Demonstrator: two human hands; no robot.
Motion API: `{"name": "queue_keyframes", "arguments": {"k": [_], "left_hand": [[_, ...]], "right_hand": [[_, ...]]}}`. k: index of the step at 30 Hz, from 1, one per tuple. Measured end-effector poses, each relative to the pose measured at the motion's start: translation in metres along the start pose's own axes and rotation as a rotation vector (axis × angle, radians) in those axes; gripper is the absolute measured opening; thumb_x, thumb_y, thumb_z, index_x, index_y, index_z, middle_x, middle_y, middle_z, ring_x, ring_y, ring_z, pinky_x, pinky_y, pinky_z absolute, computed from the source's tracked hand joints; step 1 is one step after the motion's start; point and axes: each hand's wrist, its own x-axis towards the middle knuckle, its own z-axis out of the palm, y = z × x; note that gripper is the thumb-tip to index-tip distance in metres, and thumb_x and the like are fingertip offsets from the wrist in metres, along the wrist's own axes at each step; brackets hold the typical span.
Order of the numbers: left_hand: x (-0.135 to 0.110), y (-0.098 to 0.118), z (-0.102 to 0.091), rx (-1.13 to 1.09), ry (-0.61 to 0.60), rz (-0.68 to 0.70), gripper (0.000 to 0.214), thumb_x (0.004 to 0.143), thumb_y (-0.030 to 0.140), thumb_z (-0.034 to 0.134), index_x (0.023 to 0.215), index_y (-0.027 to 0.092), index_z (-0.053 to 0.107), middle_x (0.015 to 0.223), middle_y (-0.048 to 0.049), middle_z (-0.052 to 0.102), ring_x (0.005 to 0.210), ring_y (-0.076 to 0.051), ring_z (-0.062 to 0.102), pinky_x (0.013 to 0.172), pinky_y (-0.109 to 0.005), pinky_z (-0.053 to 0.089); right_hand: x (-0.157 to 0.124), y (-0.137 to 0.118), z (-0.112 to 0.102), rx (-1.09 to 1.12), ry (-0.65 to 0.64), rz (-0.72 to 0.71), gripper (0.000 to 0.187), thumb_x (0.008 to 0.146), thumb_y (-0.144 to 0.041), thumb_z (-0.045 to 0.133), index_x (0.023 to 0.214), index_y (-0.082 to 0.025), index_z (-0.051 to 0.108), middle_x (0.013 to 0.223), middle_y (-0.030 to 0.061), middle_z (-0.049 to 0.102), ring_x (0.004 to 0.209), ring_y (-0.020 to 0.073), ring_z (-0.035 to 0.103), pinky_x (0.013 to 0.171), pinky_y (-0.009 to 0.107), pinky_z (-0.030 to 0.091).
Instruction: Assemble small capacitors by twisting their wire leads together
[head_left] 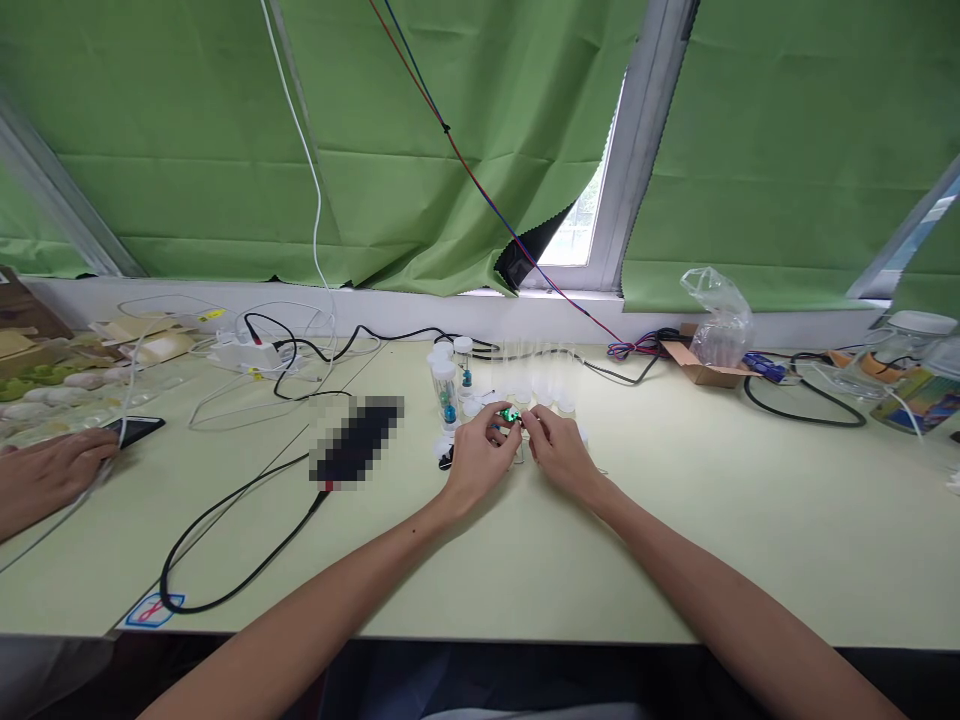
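Note:
Both my hands meet over the middle of the pale green table [675, 520]. My left hand [480, 458] is curled with its fingers closed around a small green object [510, 414]. My right hand [553, 445] pinches at the same green object from the right side. Just behind them stand several clear plastic tubes [444, 388]; two at the left hold small blue and green pieces, with white caps [463, 345] on top. A few loose white caps lie by my left hand.
A blurred dark device [358, 440] with a black cable [225, 530] lies left of my hands. Another person's hand [45, 475] rests by a phone [135, 430] at the far left. A power strip [251, 352], a cardboard box with a plastic bag [712, 335] and jars [919, 370] line the back edge.

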Motion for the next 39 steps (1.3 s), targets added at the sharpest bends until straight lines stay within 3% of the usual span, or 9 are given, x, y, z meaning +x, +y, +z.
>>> {"name": "queue_keyframes", "arguments": {"k": [8, 21, 29, 39], "left_hand": [[0.0001, 0.0009, -0.0003, -0.034, 0.037, -0.021, 0.037, 0.083, 0.045, 0.06, 0.111, 0.02, 0.062, 0.089, -0.004, 0.069, 0.057, -0.013, 0.064, 0.061, -0.026, 0.051], [0.0003, 0.0006, 0.0002, -0.022, 0.014, -0.004, 0.034, 0.084, 0.042, 0.059, 0.111, 0.02, 0.063, 0.087, -0.0035, 0.07, 0.056, -0.012, 0.063, 0.059, -0.025, 0.051], [-0.0005, 0.0001, -0.0004, -0.036, -0.001, -0.016, 0.035, 0.085, 0.041, 0.058, 0.112, 0.02, 0.063, 0.084, -0.0032, 0.069, 0.056, -0.013, 0.063, 0.057, -0.025, 0.05], [-0.0015, 0.0017, 0.0005, -0.044, 0.059, 0.011, 0.032, 0.084, 0.041, 0.059, 0.108, 0.02, 0.064, 0.082, -0.0026, 0.068, 0.054, -0.012, 0.063, 0.058, -0.025, 0.05]], "right_hand": [[-0.0025, 0.0003, 0.0014, 0.056, 0.008, -0.016, 0.027, 0.095, -0.049, 0.044, 0.094, -0.023, 0.051, 0.048, -0.008, 0.045, 0.044, 0.0106, 0.038, 0.046, 0.022, 0.027], [-0.0017, 0.0006, 0.0, 0.041, 0.004, -0.005, 0.031, 0.097, -0.047, 0.039, 0.083, -0.022, 0.05, 0.047, -0.0062, 0.046, 0.043, 0.0112, 0.041, 0.047, 0.024, 0.03], [0.0008, 0.0019, 0.0014, 0.01, 0.024, -0.027, 0.04, 0.098, -0.047, 0.036, 0.067, -0.023, 0.04, 0.047, -0.0052, 0.044, 0.044, 0.0116, 0.041, 0.05, 0.025, 0.032], [-0.0004, -0.0001, 0.0012, 0.023, 0.008, -0.012, 0.039, 0.099, -0.047, 0.036, 0.071, -0.022, 0.046, 0.048, -0.005, 0.046, 0.045, 0.012, 0.043, 0.051, 0.025, 0.032]]}}
